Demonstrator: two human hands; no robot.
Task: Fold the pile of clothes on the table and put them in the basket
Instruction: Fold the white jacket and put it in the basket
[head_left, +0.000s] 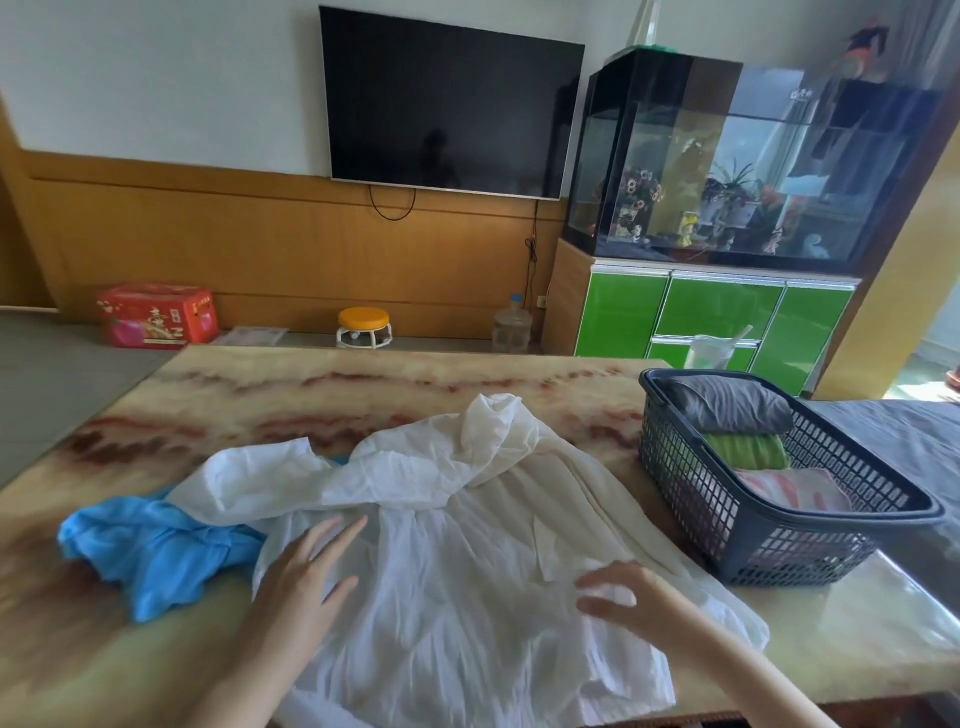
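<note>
A thin white garment lies spread across the near middle of the marble table, its upper part bunched into a cream-white heap. My left hand lies flat on its left side with straight fingers. My right hand rests on its right side, fingers slightly bent, holding nothing. A crumpled blue garment sits to the left, partly under the white one. The dark plastic basket stands at the right, holding a folded grey piece, a green one and a pink-striped one.
A plastic cup stands behind the basket. The table's near edge runs just below my forearms. Beyond the table are a wall television, a fish tank on a green cabinet, a small stool, a water jug and a red box on the floor.
</note>
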